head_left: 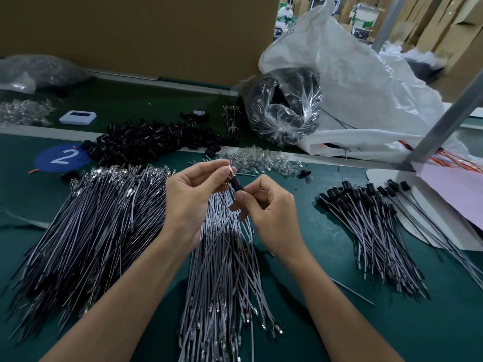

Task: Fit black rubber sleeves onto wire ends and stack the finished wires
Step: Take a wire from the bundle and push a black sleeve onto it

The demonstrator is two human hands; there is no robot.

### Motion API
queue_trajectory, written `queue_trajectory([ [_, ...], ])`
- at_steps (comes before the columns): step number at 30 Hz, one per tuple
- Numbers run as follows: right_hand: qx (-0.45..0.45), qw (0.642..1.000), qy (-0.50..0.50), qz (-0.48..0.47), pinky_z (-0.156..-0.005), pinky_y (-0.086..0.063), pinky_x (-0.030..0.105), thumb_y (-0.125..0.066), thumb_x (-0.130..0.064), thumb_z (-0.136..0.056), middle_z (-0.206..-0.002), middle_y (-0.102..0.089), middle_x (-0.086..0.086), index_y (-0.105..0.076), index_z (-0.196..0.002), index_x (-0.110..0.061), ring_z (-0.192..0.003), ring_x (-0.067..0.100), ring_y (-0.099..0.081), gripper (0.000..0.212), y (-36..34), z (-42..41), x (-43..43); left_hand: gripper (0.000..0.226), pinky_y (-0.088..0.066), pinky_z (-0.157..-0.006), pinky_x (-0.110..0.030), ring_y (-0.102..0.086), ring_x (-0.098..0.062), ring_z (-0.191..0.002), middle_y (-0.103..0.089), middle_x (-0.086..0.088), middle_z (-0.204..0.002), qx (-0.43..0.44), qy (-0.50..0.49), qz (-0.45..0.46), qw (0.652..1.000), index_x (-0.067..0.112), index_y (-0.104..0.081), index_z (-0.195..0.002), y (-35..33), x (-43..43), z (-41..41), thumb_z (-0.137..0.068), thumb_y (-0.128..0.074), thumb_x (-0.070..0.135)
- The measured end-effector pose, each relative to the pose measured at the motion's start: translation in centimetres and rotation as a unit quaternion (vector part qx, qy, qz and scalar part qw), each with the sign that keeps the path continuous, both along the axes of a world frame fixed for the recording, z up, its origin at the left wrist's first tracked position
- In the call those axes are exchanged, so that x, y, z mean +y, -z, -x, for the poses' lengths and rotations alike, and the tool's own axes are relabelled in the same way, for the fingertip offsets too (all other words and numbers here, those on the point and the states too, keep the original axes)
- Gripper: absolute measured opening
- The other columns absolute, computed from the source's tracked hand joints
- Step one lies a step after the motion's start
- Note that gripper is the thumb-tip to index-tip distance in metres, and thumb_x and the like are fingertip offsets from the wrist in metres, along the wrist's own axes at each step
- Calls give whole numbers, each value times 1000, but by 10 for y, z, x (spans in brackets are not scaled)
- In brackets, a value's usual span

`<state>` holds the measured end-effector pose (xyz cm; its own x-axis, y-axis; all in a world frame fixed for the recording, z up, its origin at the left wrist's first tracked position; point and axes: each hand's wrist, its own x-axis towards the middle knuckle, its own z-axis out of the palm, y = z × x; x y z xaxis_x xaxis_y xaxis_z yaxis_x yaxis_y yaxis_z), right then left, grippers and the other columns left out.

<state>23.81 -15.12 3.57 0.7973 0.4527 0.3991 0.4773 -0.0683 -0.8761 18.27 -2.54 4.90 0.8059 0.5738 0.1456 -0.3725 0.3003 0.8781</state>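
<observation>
I am seeing the left hand (193,194) pinching the shiny metal wire end (229,169) between thumb and forefinger, while the right hand (271,207) is pinching a small matte black rubber sleeve (238,187) sitting on the same wire just below the metal tip. Both hands are hovering over a loose fan of thin grey wires (224,270) on the green mat (339,322). A thicker bundle of bare wires (86,223) is lying at the left, and the finished wires (366,226) are lying at the right, their black sleeved ends pointing far. Behind them, a heap of black sleeves (151,139) and some clear glassy bulbs (261,159) are spreading loose. A crinkled transparent bag (285,108) is holding dark parts, leaning against a white woven sack (366,87).
</observation>
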Motion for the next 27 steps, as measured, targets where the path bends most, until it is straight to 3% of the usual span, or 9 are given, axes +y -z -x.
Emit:
queue_trajectory([
  [4, -2, 1000, -7, 2, -56, -56, 33, -68, -10, -90, -71, -74, 2, -55, -74, -17, -54, 19, -67, 22, 1, -1, 0, 26, -56, -73, -21, -74, -17, -85, -77, -9, -87, -5, 12, -7, 1000, 12, -73, -94, -2, 0, 1, -68, -74, 16],
  [9, 12, 1000, -18, -8, -57, -56, 41, -65, -11, -92, -73, -74, 4, -54, -76, -11, -54, 22, -65, 19, 2, -2, -1, 26, -55, -69, -19, -73, -16, -83, -77, -9, -87, -9, 23, 4, 1000, 11, -73, -93, -2, 1, 1, -68, -74, 16],
  [17, 41, 997, -54, -25, -59, -56, 35, -64, -12, -92, -77, -74, 8, -58, -83, -6, -58, 20, -66, 13, 2, -2, -1, 17, -54, -71, -19, -72, -13, -80, -77, -7, -84, -27, -11, -40, 999, 15, -73, -93, 0, 0, 1, -78, -75, 6],
  [23, 35, 998, -44, -35, -59, -57, 35, -65, -9, -92, -76, -73, 7, -63, -85, -12, -59, 19, -66, 7, 2, 2, 0, 30, -52, -71, -16, -72, -11, -76, -76, -3, -78, -42, -44, -100, 993, 27, -79, -91, 4, -4, 2, -81, -74, -1],
  [27, 55, 996, -53, -44, -59, -53, 27, -66, -6, -91, -74, -73, 7, -68, -86, -11, -61, 12, -66, 7, 1, 2, 0, 30, -54, -72, -18, -73, -11, -76, -77, -2, -79, -50, -37, -105, 993, 28, -78, -96, 3, -5, 3, -79, -75, 4],
])
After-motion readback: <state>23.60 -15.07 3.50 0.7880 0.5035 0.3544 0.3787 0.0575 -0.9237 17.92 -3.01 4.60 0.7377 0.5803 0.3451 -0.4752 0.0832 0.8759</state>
